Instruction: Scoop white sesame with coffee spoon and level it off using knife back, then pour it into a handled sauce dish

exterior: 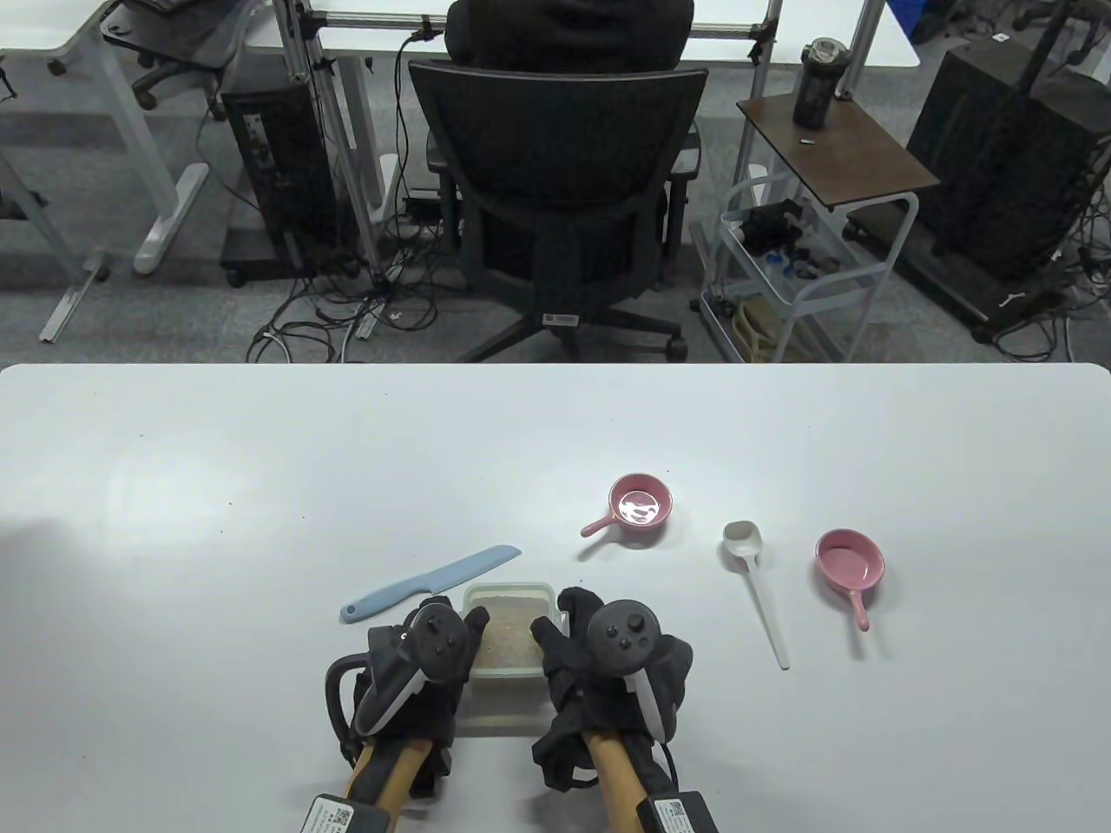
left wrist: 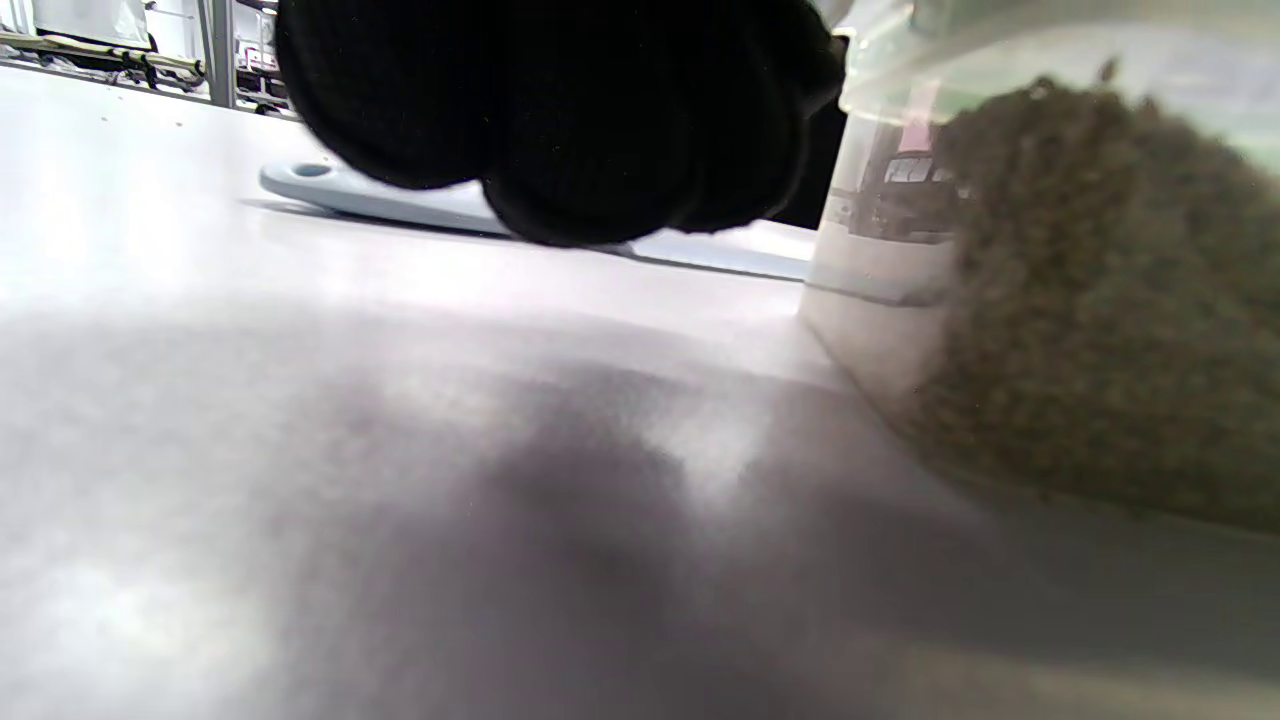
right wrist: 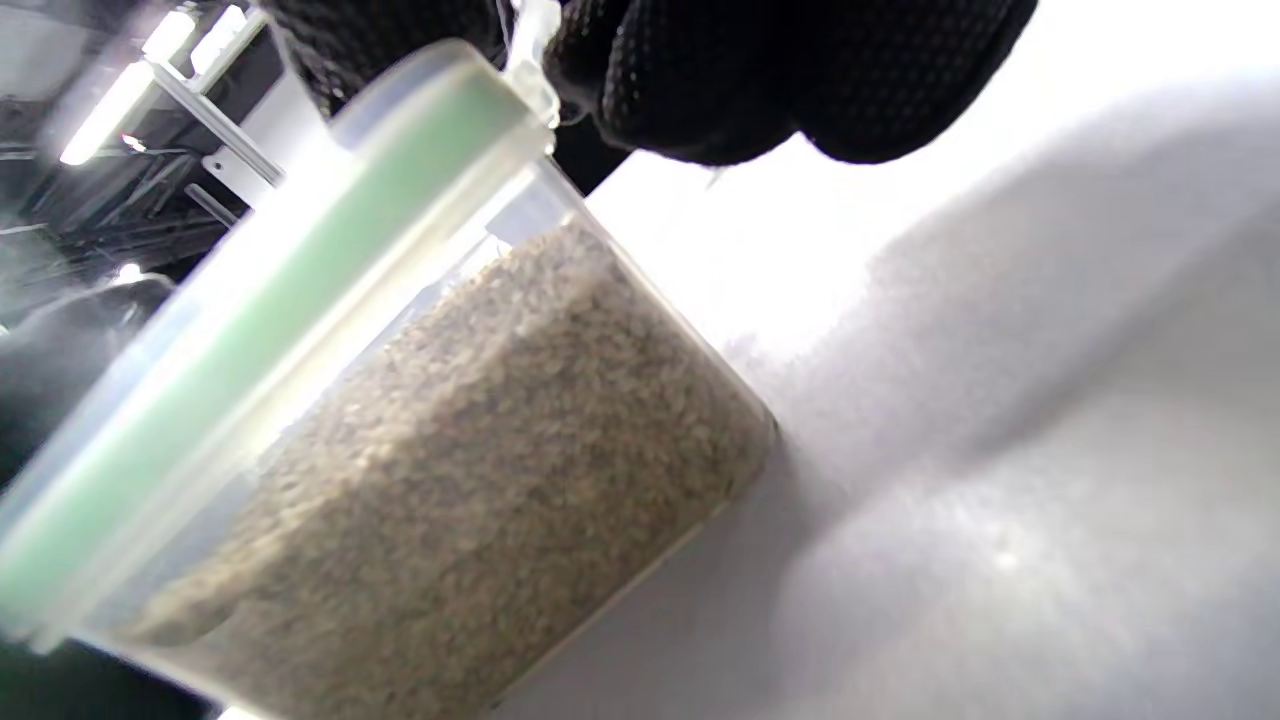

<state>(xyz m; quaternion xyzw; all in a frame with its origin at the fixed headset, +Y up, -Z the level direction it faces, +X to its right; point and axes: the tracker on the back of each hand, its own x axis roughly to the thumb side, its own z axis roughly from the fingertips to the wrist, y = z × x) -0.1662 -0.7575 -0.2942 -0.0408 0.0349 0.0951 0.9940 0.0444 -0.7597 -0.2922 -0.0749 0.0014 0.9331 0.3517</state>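
A clear lidded container point(exterior: 509, 632) of white sesame stands near the table's front edge, between my hands. My left hand point(exterior: 464, 633) holds its left side, thumb over the lid's edge; its curled fingers point(left wrist: 560, 110) hang beside the wall of the container point(left wrist: 1050, 300). My right hand point(exterior: 555, 626) grips the right side, and its fingers point(right wrist: 760, 70) curl at a clip tab on the green-sealed lid point(right wrist: 260, 280). A light blue knife point(exterior: 434, 583) lies just left behind the container. The white coffee spoon point(exterior: 755, 590) lies to the right, between two pink handled sauce dishes point(exterior: 640, 503) point(exterior: 851, 562).
The white table point(exterior: 260, 521) runs wide to the left and behind the objects. Beyond its far edge stand a black office chair point(exterior: 555, 173) and a small trolley point(exterior: 807, 260), off the work surface.
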